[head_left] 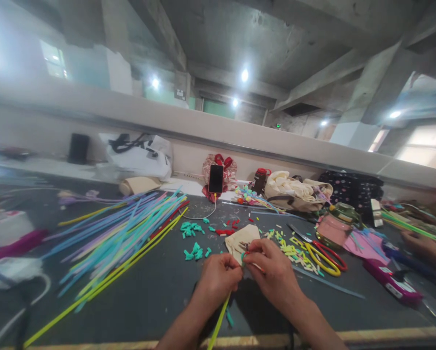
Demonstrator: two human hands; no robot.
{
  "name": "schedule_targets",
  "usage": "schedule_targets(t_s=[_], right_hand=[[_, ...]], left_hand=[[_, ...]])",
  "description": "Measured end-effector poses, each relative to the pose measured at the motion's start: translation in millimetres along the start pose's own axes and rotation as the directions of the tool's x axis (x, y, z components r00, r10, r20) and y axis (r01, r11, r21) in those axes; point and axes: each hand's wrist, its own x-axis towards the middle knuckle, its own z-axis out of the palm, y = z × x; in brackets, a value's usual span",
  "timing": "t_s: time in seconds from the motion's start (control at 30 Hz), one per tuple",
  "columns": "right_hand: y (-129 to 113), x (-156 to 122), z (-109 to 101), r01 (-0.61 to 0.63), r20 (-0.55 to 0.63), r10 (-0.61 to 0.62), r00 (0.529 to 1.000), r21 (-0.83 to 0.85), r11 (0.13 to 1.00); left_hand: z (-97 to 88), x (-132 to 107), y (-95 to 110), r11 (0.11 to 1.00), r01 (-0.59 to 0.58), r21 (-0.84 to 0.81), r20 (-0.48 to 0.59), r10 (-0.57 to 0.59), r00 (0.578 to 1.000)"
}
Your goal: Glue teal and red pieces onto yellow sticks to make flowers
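My left hand (221,273) is closed in a pinch. A yellow-green pipe cleaner (220,321) runs up from the table's front edge and under its fingers. Close against it, my right hand (274,267) pinches a small green and red piece (244,255); its exact shape is mostly hidden by the fingers. Just behind the fingertips lies a beige cloth (242,239). Short teal pieces (193,229) are heaped to the left, red pieces (225,232) sit behind, and pale yellow pieces (294,250) are scattered to the right.
Long pipe cleaners (126,243) spread over the left side. Right of my hands lie scissors (325,257), a glass jar (336,226) and a magenta device (391,282). A phone (215,179) stands at the back. Another person's hand (420,240) is at far right.
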Motion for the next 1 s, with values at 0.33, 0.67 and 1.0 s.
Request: schedule_targets(t_s=[0.33, 0.67, 1.0], right_hand=[[-12, -5, -23, -0.157, -0.11, 0.185, 0.977, 0.221, 0.963], [-31, -24, 9, -0.515, 0.153, 0.527, 0.836, 0.552, 0.656], [-51, -7, 33, -0.569, 0.33, 0.558, 0.761, 0.754, 0.329]], left_hand=[[-4.0, -3, 4, 0.979, 0.072, -0.192, 0.069, -0.06, 0.996], [-13.2, -2, 3, 0.726, 0.27, -0.633, 0.301, -0.09, 0.949], [-12.0, 0, 2, 0.723, 0.28, -0.632, 0.26, -0.142, 0.955]])
